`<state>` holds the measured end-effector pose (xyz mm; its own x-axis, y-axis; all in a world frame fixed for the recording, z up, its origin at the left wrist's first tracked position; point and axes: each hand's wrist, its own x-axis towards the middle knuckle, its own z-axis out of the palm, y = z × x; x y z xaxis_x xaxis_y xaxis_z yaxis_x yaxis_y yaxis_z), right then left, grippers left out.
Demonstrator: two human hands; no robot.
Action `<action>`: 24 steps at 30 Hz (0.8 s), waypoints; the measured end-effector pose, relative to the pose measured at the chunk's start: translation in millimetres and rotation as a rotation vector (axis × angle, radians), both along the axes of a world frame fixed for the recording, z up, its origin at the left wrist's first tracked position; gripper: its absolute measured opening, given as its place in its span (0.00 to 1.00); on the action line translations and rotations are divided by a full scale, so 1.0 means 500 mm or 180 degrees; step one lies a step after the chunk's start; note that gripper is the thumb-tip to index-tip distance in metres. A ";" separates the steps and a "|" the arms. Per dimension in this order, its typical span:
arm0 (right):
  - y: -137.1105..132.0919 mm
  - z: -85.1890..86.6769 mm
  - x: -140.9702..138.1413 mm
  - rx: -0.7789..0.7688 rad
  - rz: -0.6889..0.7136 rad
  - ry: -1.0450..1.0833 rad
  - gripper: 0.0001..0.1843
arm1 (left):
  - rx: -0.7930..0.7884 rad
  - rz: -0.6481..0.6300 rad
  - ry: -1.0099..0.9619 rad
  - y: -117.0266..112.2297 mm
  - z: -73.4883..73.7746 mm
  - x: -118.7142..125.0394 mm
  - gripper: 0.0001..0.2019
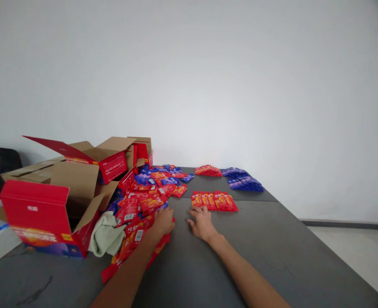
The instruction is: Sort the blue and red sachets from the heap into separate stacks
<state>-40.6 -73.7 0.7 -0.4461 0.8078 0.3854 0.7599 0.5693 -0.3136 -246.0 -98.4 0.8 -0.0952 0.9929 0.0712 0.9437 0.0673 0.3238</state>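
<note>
My left hand is at the right edge of a loose pile of red and blue packets, its fingers curled down on a red packet; part of the grip is hidden behind the hand. My right hand is over the dark table, thumb and fingers apart, holding nothing. Its fingertips reach the near left end of an overlapping row of red packets with orange pictures. Barcodes show on several packets in the pile.
Farther back lie a stack of red packets and stacks of blue packets. Open red cartons crowd the left side, with a pale green cloth beside the nearest. A white wall rises behind the table.
</note>
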 end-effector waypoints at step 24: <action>0.023 -0.041 -0.052 -0.1575 0.0277 0.2408 0.21 | 0.1490 0.0233 -0.3957 0.093 -0.007 0.056 0.12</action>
<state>-66.8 -62.2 -19.8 -0.2821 0.9342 0.2182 0.2123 0.2826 -0.9354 -218.1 -52.2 -2.8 -0.3969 0.8886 0.2297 0.0043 -0.2485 0.9686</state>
